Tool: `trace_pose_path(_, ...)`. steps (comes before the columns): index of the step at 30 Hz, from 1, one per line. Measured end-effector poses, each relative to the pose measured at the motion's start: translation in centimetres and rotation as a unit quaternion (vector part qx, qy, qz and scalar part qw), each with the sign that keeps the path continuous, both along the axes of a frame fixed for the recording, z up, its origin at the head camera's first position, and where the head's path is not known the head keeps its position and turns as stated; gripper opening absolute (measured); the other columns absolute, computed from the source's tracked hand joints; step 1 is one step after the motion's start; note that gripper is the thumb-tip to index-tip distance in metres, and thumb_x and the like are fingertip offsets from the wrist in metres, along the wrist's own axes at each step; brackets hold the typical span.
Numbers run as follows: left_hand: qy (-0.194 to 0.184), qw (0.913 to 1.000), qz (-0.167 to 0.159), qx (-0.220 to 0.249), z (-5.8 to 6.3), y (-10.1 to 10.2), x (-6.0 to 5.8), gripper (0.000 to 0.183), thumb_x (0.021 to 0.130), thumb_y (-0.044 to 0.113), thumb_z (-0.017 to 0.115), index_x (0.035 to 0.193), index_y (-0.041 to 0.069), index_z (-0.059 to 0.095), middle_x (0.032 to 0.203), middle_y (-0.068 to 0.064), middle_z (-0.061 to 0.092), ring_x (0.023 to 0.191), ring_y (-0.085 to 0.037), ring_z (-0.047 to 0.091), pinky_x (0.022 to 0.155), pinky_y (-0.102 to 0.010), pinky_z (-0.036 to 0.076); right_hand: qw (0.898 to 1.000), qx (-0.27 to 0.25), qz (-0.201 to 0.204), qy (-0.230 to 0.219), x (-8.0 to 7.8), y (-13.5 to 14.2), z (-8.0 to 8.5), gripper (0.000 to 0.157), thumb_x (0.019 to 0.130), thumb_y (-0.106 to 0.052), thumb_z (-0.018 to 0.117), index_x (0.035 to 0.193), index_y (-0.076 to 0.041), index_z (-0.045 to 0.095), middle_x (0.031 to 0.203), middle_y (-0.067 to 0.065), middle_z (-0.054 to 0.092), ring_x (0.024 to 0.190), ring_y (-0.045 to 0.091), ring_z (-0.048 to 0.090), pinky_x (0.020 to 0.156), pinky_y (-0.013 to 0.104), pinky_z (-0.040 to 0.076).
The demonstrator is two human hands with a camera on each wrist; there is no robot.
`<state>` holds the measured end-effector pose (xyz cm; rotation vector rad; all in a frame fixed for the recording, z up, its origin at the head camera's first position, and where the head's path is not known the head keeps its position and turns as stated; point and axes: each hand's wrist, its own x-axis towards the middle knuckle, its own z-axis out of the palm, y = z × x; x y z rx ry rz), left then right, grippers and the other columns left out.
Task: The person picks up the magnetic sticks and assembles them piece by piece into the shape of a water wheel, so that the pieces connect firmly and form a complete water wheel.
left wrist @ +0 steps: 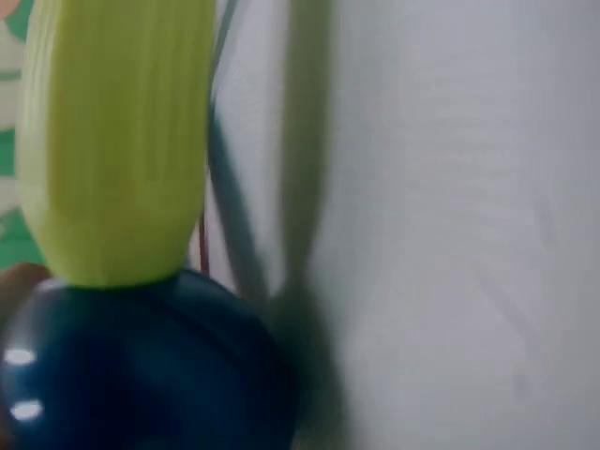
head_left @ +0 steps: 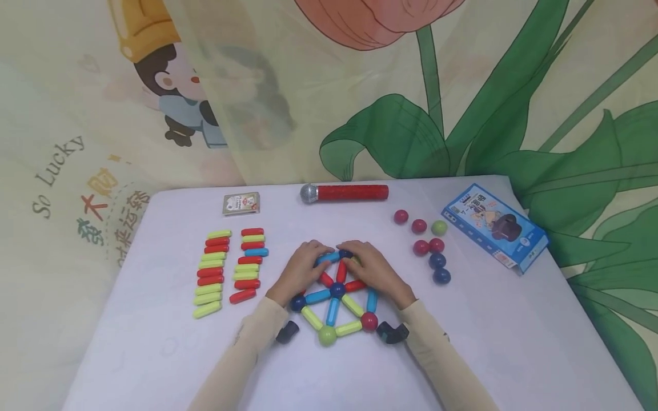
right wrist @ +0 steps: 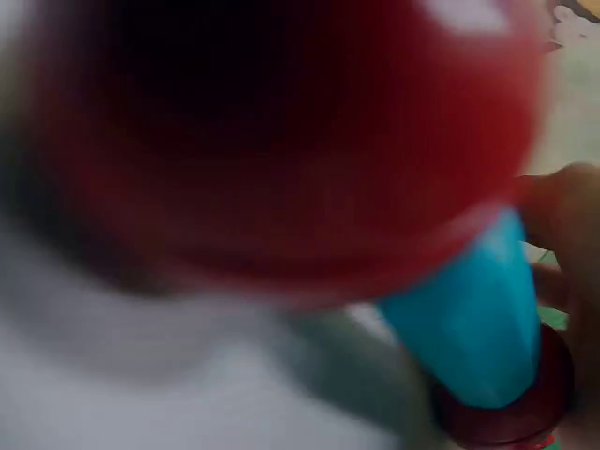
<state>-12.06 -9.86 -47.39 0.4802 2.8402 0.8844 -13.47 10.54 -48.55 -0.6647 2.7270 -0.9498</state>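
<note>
A flat wheel of coloured rods and balls lies between my hands, its dark blue hub ball (head_left: 337,290) joined to spokes. At its far edge my left hand (head_left: 300,273) holds a light blue rod (head_left: 329,258) between thumb and fingers. My right hand (head_left: 382,274) pinches the dark blue ball (head_left: 345,253) at that rod's right end. Its fingers partly cover a yellow-green rod. The near rim has a green ball (head_left: 327,335) and a red ball (head_left: 369,321). In the left wrist view, a yellow-green rod (left wrist: 117,141) meets a dark blue ball (left wrist: 150,366).
Two columns of loose rods (head_left: 208,279) lie to the left. Several loose balls (head_left: 421,247) are at the right, beside a blue box (head_left: 496,225). A card box (head_left: 241,203) and a red microphone (head_left: 352,193) lie along the back edge of the white table (head_left: 154,354).
</note>
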Motion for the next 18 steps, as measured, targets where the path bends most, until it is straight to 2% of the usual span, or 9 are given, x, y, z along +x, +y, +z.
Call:
trace_pose_path(2,0.023,0.9991,-0.006,-0.034,0.4,-0.1,0.9,0.046,0.093,0.033,0.062,0.135,0.016,0.054,0.133,-0.007,0.054,0.126,-0.026,0.047,0.103,-0.045,0.043,0.997,0.051,0.011,0.052,0.7,0.0,-0.1,0.051,0.095,-0.034,0.058,0.142,-0.019,0.047,0.147,0.003,0.043,0.135,0.027,0.039,0.108,0.048,0.036)
trace_pose_path(5,0.03,0.9955,-0.019,-0.088,0.8,-0.2,2.9,0.06,0.095,0.043,0.055,0.145,0.014,0.042,0.15,-0.013,0.037,0.141,-0.037,0.027,0.11,-0.055,0.03,0.985,0.12,0.04,0.116,2.0,0.2,-0.3,0.059,0.095,-0.04,0.053,0.147,-0.018,0.038,0.155,0.006,0.032,0.141,0.034,0.029,0.111,0.051,0.03)
trace_pose_path(7,0.026,0.9927,-0.028,-0.114,0.7,-0.3,4.0,0.066,0.095,0.047,0.051,0.149,0.013,0.034,0.155,-0.015,0.027,0.144,-0.041,0.016,0.112,-0.057,0.023,0.979,0.145,0.053,0.135,2.6,0.3,-0.5,0.06,0.096,-0.042,0.05,0.149,-0.018,0.034,0.157,0.006,0.027,0.143,0.036,0.022,0.113,0.053,0.026)
trace_pose_path(9,0.021,0.9899,-0.034,-0.136,0.3,-0.4,4.5,0.07,0.096,0.051,0.047,0.151,0.013,0.027,0.158,-0.015,0.018,0.145,-0.041,0.008,0.114,-0.057,0.019,0.975,0.162,0.059,0.142,3.0,0.4,-0.7,0.061,0.097,-0.043,0.047,0.151,-0.018,0.031,0.158,0.005,0.024,0.144,0.036,0.019,0.114,0.053,0.024)
trace_pose_path(13,0.022,0.9872,-0.05,-0.15,-0.5,-0.4,4.1,0.072,0.097,0.053,0.043,0.153,0.015,0.02,0.161,-0.011,0.009,0.147,-0.037,-0.001,0.115,-0.055,0.016,0.973,0.176,0.042,0.141,3.2,0.4,-1.0,0.061,0.098,-0.043,0.045,0.151,-0.017,0.029,0.159,0.006,0.021,0.143,0.038,0.021,0.113,0.054,0.025)
trace_pose_path(18,0.023,0.986,-0.077,-0.146,-0.6,-0.6,2.9,0.07,0.098,0.053,0.039,0.153,0.016,0.02,0.161,-0.009,0.006,0.147,-0.035,-0.003,0.115,-0.054,0.015,0.975,0.171,-0.001,0.144,3.9,0.1,-1.0,0.06,0.098,-0.041,0.045,0.151,-0.015,0.031,0.158,0.008,0.024,0.14,0.041,0.028,0.11,0.055,0.029)
